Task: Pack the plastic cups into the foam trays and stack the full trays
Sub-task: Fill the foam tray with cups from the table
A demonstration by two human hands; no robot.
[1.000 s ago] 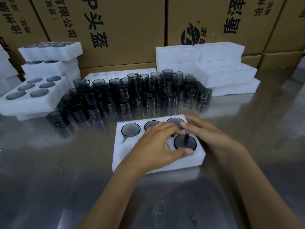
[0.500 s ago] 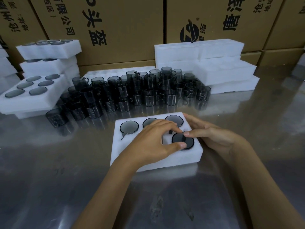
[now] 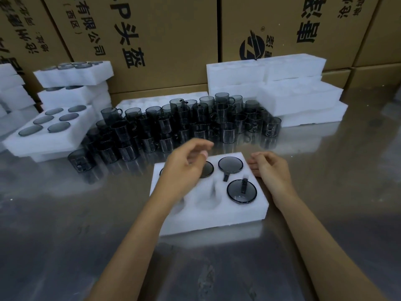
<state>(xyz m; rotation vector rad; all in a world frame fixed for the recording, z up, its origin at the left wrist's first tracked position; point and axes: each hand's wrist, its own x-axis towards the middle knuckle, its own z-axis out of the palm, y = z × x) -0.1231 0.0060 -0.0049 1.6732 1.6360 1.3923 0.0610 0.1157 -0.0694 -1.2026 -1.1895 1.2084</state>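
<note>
The left hand (image 3: 186, 164) hangs over the back of the foam tray (image 3: 208, 213). Its fingers are loosely bent and hold nothing. It is a bit blurred. The right hand (image 3: 272, 170) is at the tray's right back corner. Its fingers are softly curled and hold nothing too. Whether it touches the foam cannot be told.

The tray is white and lies flat on the shiny metal table (image 3: 65, 235). It has round holes for cups. In the front right hole sits a dark cup (image 3: 241, 191) with its handle pointing to the back. Behind it, in the back right hole, sits another cup (image 3: 230, 164) with its handle pointing to the front. A third cup (image 3: 207, 170) sits in the back middle hole, partly hidden by the left hand. The front middle hole (image 3: 206, 202) has no cup in it. The left holes are mostly hidden by the left arm.

Behind the tray stands a big crowd of loose cups (image 3: 184, 124), dark and see-through, some stacked on others. To the left of the tray, well apart, lies a full tray (image 3: 50, 135) on more foam, with other packed trays (image 3: 73, 74) piled behind it. To the right, behind the tray, is a pile of empty trays (image 3: 299, 94). Brown boxes (image 3: 162, 40) with printed letters stand along the back.
</note>
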